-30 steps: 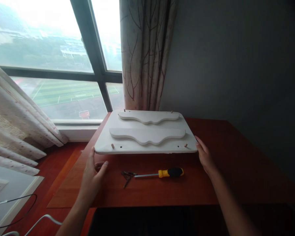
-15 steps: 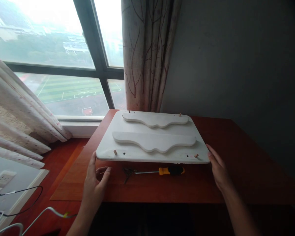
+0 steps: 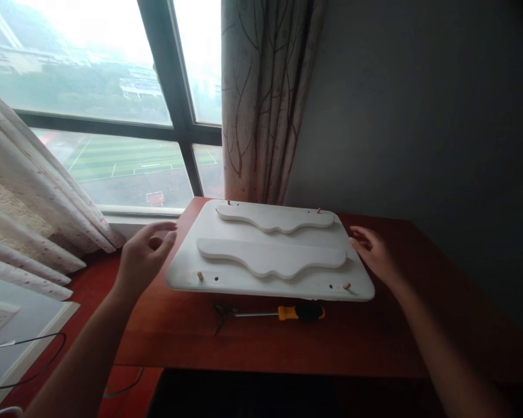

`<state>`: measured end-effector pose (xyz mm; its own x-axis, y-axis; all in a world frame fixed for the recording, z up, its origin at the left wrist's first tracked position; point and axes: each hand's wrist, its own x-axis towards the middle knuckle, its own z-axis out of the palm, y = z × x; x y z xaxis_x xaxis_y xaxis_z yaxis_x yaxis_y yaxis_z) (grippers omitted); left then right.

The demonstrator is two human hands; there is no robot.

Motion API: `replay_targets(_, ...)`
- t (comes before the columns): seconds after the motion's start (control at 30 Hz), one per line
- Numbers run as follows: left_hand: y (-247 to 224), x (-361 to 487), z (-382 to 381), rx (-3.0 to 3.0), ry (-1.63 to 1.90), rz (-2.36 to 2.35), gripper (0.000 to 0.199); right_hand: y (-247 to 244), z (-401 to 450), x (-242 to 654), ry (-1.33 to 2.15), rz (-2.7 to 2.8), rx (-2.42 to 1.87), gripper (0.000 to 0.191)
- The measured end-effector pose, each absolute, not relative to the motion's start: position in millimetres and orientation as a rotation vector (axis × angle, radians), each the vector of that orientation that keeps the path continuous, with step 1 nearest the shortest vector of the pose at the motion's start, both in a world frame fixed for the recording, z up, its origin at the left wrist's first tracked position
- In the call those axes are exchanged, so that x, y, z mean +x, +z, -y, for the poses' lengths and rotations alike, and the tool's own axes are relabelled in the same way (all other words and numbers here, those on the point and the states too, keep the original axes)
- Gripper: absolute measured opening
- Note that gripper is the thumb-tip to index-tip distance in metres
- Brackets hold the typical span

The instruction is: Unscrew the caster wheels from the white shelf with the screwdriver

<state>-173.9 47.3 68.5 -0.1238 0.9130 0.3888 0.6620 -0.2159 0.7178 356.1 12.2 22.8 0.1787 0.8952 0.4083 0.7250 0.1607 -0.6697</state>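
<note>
A white board [image 3: 261, 285] with rounded corners lies on the reddish-brown table. Wooden dowels stick up near its corners, such as the front left dowel [image 3: 200, 276], with small dark holes close by. Two white panels with wavy edges, a front panel [image 3: 270, 255] and a rear panel [image 3: 274, 219], rest flat on the board. My left hand [image 3: 144, 255] hovers off the board's left side, fingers curved and apart from the thumb, holding nothing. Beside the right edge is my right hand [image 3: 372, 252], open, its fingertips close to the board; contact cannot be made out.
In front of the board, a screwdriver [image 3: 300, 313] with a yellow and black handle lies beside a small pile of dark screws [image 3: 222, 316]. The table [image 3: 253, 348] stands near a window and a curtain [image 3: 265, 104]. Cables [image 3: 30, 360] run at the lower left.
My left hand has let go of the board's front left corner and moved up and left. My right hand has slid from the front right corner farther back along the side.
</note>
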Motion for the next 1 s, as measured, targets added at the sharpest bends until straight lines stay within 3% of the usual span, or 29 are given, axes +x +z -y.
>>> replay_targets(0.23, 77.2, -138.9, -129.2, 2.562, 0.771, -1.456, 0.048, 28.4, -77.9, 347.6, -0.078, 1.994, -1.494, 0.047)
replay_targets(0.47, 84.0, -117.1, -160.0, 2.858, 0.387, -1.424, 0.058, 25.9, -99.3, 350.0, -0.15, 2.152, -1.488, 0.047)
replay_targets(1.0, 75.0, -113.6, -180.4, 2.876, 0.293, -1.45, 0.039, 37.5, -113.6, 357.1, -0.067, 2.208, -1.552, 0.039)
